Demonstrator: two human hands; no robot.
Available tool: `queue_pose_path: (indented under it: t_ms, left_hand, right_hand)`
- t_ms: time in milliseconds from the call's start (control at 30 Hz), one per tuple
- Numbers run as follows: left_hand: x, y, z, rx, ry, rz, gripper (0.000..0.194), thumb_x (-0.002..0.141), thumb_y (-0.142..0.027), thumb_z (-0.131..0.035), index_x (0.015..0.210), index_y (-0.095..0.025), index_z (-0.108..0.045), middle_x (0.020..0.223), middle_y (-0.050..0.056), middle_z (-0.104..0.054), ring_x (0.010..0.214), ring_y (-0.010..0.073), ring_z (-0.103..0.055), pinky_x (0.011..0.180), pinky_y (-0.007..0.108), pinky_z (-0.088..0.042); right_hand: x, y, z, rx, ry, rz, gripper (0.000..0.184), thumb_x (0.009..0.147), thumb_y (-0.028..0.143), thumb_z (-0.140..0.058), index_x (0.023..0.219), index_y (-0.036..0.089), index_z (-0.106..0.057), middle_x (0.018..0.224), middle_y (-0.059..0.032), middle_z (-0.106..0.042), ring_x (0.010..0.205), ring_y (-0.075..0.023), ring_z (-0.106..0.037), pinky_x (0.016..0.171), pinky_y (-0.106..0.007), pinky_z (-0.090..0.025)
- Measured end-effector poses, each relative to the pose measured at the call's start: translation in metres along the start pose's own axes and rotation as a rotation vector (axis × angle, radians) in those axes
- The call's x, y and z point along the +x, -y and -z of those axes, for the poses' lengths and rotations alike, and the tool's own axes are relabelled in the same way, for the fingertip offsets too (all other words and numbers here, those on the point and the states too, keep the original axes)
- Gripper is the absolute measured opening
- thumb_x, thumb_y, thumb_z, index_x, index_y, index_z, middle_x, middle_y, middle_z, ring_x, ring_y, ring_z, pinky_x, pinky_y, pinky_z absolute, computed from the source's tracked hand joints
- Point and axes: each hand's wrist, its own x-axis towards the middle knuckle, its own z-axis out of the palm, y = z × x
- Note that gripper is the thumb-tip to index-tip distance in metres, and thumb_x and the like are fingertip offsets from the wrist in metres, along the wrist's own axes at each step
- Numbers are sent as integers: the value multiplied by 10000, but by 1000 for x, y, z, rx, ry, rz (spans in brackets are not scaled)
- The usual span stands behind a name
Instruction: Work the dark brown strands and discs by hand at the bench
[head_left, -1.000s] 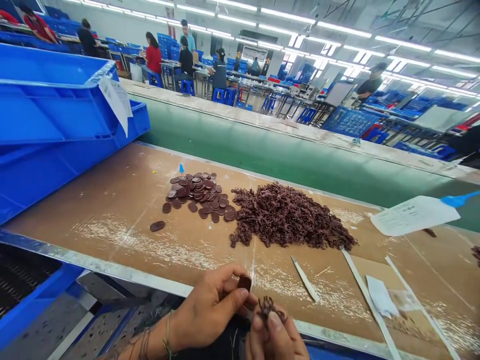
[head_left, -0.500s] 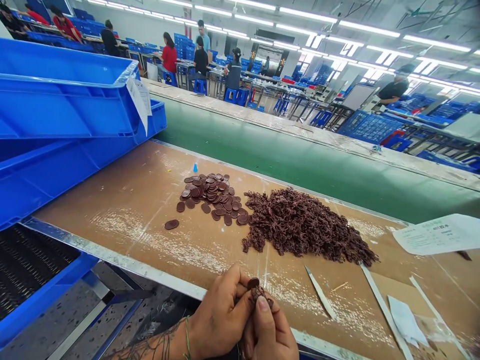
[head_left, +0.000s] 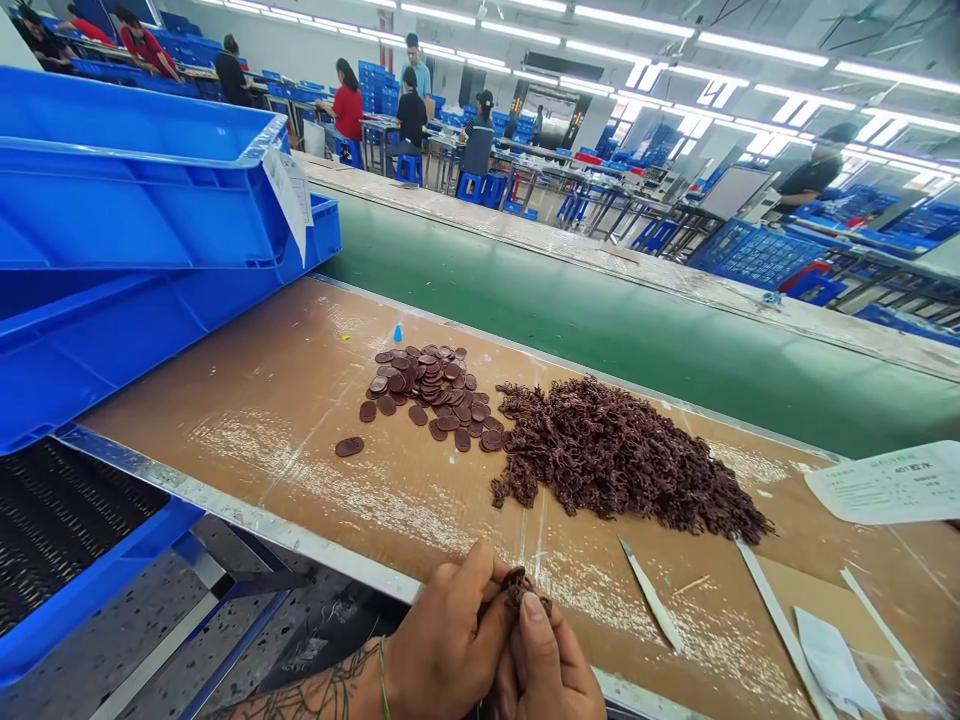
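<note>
My left hand (head_left: pixel 450 635) and my right hand (head_left: pixel 551 655) meet at the table's front edge, fingers closed in a pinch. Between the left fingertips is a dark brown oval disc (head_left: pixel 514 577), seen tilted. Pressed against it is a brown curly piece (head_left: pixel 525 600), pinched by the right thumb and fingers; the hands cover much of both. Beyond them lies a pile of similar oval discs (head_left: pixel 435 385), with one loose disc (head_left: pixel 349 447) nearer the front. To its right spreads a larger heap of brown curly pieces (head_left: pixel 615 455).
Stacked blue crates (head_left: pixel 135 210) stand on the left. Right of my hands lie a pointed pale tool (head_left: pixel 651 597), a thin stick (head_left: pixel 691 585) and white paper (head_left: pixel 832 660). A printed sheet (head_left: pixel 885 485) lies farther right. A green belt (head_left: pixel 562 290) runs behind; people work beyond.
The view has shifted slightly, so the scene sits a little farther right. The disc in my left fingers has tipped and now shows more edge-on. Both hands keep their pinch.
</note>
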Motion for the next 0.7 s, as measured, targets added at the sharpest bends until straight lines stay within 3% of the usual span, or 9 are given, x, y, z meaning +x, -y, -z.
queue_pose_path:
  t_ms: [100,300,500,700]
  left_hand:
    - [-1,3,-1,30,5,-52,196,1016,-361,-407,978,-230,-547,824,74,-742,792,231,-702,716,326,-441]
    - [-1,9,0,56,-20,-174,139,1015,-285,-451,985,-241,-579,828,53,-745,786,203,-707,703,289,-458]
    - [-1,7,4,73,32,-188,155,1024,-285,-418,1025,-233,-564,908,58,-757,801,191,-691,725,289,-439]
    - [-1,4,4,62,35,-179,178,1012,-310,-427,1050,-234,-583,890,52,-752,816,202,-682,716,298,-431]
  right_hand:
    - [-1,6,0,-8,24,-36,489,724,633,-836,803,204,-614,338,108,-418,248,-84,-351,277,-183,-252]
    - [1,13,2,-9,92,-71,513,721,650,-827,757,188,-607,345,109,-421,249,-62,-317,290,-174,-284]
    - [0,15,5,-30,130,-69,488,763,645,-795,792,193,-615,366,105,-425,250,-82,-354,247,-174,-208]
    - [-1,13,5,-21,120,-67,484,763,646,-797,838,192,-647,362,99,-435,254,-87,-361,258,-183,-221]
